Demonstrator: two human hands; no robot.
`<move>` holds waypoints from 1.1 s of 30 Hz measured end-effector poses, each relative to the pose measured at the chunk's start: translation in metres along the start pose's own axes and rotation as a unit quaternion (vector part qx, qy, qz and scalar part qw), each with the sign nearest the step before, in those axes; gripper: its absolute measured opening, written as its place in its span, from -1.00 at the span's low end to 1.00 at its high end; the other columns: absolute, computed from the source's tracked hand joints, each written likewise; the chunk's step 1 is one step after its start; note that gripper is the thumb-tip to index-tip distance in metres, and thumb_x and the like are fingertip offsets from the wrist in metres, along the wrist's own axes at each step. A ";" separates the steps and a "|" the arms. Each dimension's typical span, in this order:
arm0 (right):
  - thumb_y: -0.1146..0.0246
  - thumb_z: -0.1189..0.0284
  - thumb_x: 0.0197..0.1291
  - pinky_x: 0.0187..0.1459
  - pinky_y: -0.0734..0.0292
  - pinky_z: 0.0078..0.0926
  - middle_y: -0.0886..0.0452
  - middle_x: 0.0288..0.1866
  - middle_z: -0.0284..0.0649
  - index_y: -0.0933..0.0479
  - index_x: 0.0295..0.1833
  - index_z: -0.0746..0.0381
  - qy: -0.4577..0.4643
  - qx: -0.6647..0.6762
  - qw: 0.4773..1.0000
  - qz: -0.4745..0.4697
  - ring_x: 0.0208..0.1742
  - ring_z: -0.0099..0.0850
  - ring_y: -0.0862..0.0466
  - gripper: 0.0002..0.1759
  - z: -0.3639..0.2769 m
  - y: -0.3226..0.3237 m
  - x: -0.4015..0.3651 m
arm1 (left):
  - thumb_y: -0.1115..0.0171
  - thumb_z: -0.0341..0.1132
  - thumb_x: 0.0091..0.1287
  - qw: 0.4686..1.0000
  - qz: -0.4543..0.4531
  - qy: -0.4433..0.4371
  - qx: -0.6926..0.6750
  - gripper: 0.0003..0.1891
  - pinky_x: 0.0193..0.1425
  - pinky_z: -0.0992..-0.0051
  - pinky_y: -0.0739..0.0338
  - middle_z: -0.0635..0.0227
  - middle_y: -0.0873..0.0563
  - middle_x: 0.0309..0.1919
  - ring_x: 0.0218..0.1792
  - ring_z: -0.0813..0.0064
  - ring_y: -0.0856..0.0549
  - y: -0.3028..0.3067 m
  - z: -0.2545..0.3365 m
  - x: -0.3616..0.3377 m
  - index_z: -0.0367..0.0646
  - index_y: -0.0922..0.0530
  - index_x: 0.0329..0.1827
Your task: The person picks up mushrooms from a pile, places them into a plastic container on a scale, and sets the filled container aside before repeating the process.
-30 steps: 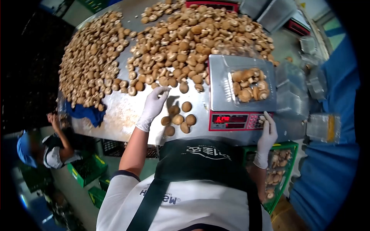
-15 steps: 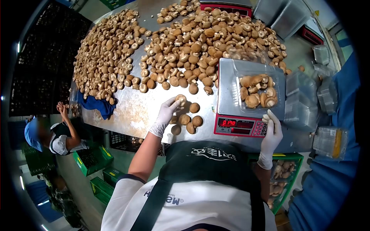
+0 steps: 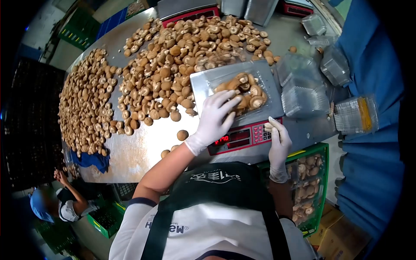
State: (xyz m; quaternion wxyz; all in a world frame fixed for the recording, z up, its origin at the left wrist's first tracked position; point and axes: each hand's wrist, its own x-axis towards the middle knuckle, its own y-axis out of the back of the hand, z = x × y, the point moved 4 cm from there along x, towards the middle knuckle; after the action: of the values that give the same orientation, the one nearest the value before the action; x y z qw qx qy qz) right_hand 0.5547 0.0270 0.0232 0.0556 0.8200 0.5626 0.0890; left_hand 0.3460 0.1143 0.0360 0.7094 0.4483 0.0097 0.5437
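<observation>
My left hand [image 3: 215,118], white-gloved, reaches over the near left part of a clear plastic tray [image 3: 265,100] of brown mushrooms [image 3: 256,102]. Its fingers are stretched out and apart over the mushrooms; the space under the palm is hidden. The tray rests on the metal plate of a scale [image 3: 200,89], whose red front panel [image 3: 232,142] shows lit digits, partly covered by that hand. Beside the panel's keypad, my right hand [image 3: 279,143], also gloved, has thumb and fingers pinched together at a small pale thing too small to name.
Mushroom piles [image 3: 160,65] spread behind and left of the scale. A few loose mushrooms [image 3: 182,135] lie nearer. Empty clear trays [image 3: 305,97] stand right. A green crate [image 3: 323,186] of packed mushrooms sits below the table edge. Another person [image 3: 65,201] is at far left.
My left hand has moved right, from the loose mushrooms to the tray; the mushroom it pinched no longer shows in its fingers. The view has shifted. My right hand stays pinched near the keypad.
</observation>
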 end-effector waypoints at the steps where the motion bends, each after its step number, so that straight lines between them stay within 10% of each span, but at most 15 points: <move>1: 0.00 0.65 0.45 0.09 -0.59 -0.50 -0.71 -0.04 -0.15 -0.59 0.18 0.38 -0.003 -0.001 1.000 0.008 -0.04 -0.46 -0.68 -0.67 0.003 0.004 -0.001 | -0.31 -0.44 0.17 0.999 0.037 -0.014 0.008 -0.50 0.37 0.12 -0.38 0.16 -0.59 0.23 0.27 0.05 -0.53 0.005 -0.003 -0.002 -0.08 -0.58 0.25; 6: -0.02 0.63 0.46 0.06 -0.59 -0.52 -0.71 -0.06 -0.14 -0.60 0.16 0.37 0.000 -0.002 1.000 0.011 -0.06 -0.47 -0.68 -0.69 0.007 0.002 0.006 | -0.26 -0.45 0.32 0.987 0.113 0.106 -0.035 -0.60 0.35 0.21 -0.42 0.11 -0.63 0.14 0.19 0.09 -0.58 0.023 -0.032 0.014 -0.14 -0.57 0.24; 13: -0.32 0.60 0.11 0.35 -0.37 -0.17 -0.58 0.23 -0.13 -0.58 0.25 0.20 0.274 -0.213 0.938 0.000 0.28 -0.10 -0.49 -0.48 -0.031 -0.059 0.058 | -0.26 -0.45 0.34 0.994 -0.010 0.108 -0.026 -0.54 0.45 0.26 -0.37 0.09 -0.61 0.23 0.29 0.11 -0.55 -0.006 -0.031 0.034 -0.17 -0.50 0.33; 19: -0.27 0.50 0.16 0.46 -0.21 -0.06 -0.59 0.22 -0.10 -0.55 0.25 0.22 0.292 -0.321 0.899 -0.053 0.33 -0.13 -0.49 -0.51 -0.024 -0.075 0.085 | -0.14 -0.60 0.15 0.989 -0.042 -0.001 -0.140 -0.22 0.62 0.20 -0.11 -0.03 -0.28 0.50 0.52 0.00 -0.26 -0.020 0.005 0.030 -0.24 -0.22 0.55; 29: -0.32 0.54 0.17 0.28 -0.40 -0.23 -0.70 0.03 -0.19 -0.68 -0.02 0.23 0.262 -0.296 0.918 -0.027 0.17 -0.19 -0.59 -0.75 -0.010 -0.064 0.091 | -0.42 -0.35 0.18 0.993 0.009 0.085 0.081 -0.50 0.35 0.19 -0.31 0.26 -0.63 0.03 0.20 0.17 -0.52 -0.004 -0.027 0.013 -0.07 -0.58 0.23; 33: -0.29 0.53 0.23 0.26 -0.44 -0.25 -0.70 0.02 -0.17 -0.68 -0.02 0.25 0.242 -0.186 0.952 0.000 0.15 -0.18 -0.60 -0.78 -0.010 -0.050 0.096 | -0.37 -0.31 0.22 0.995 0.019 0.083 0.045 -0.47 0.48 0.11 -0.21 0.16 -0.58 0.13 0.23 0.13 -0.50 0.004 -0.031 0.015 -0.08 -0.53 0.30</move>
State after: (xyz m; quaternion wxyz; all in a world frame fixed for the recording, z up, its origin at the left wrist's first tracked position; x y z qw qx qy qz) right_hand 0.5410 0.1341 0.0316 0.0692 0.7492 0.5328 0.3873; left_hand 0.3331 0.1454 0.0273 0.6749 0.4329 0.0849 0.5915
